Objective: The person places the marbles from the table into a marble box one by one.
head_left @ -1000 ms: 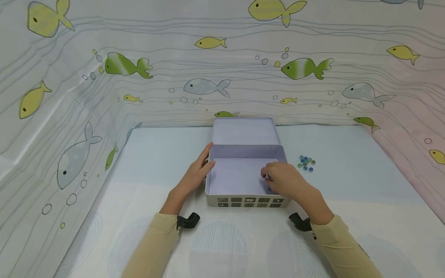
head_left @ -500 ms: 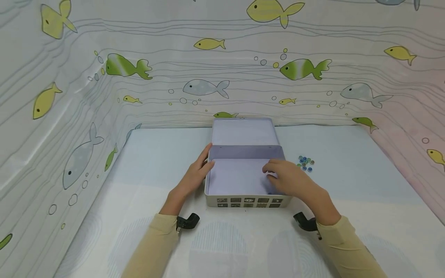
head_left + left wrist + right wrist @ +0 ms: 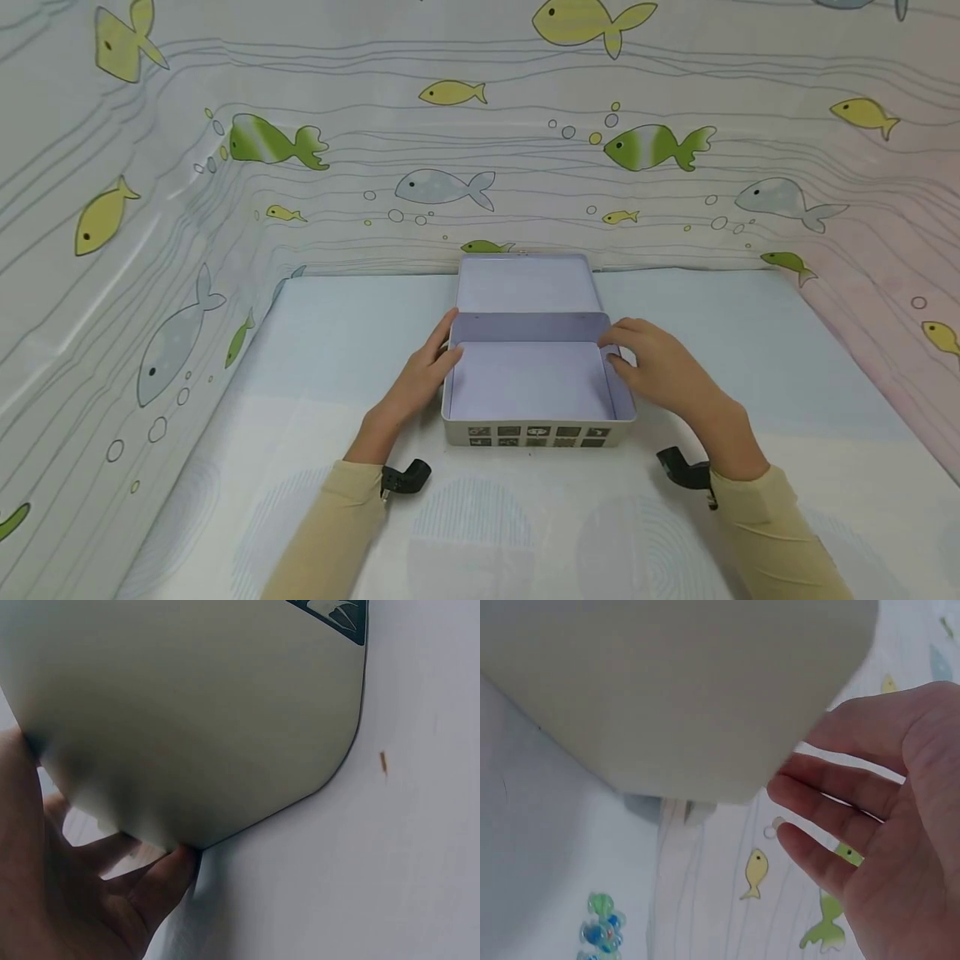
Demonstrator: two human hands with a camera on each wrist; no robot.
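A pale box (image 3: 536, 432) with a lavender inside and dark picture squares on its front stands with its hinged lid (image 3: 528, 283) raised at the back. My left hand (image 3: 416, 379) holds the left wall, thumb over the rim and fingers along the outside. In the left wrist view, the fingers (image 3: 169, 881) touch the box's outer side. Over the right rim hovers my right hand (image 3: 663, 362), fingers loosely bent and apart, with nothing seen between them. Green and blue glass beads (image 3: 602, 926) lie right of the box in the right wrist view; the right hand hides them in the head view.
A pale tablecloth (image 3: 337, 333) lies under the box. Behind and at both sides rises a fish-printed sheet (image 3: 360, 233). Dark wrist cameras (image 3: 405, 477) sit on both wrists.
My right hand has moved right, from inside the box to above its right rim, its fingers spreading and now covering the beads. The left hand has stayed on the left wall.
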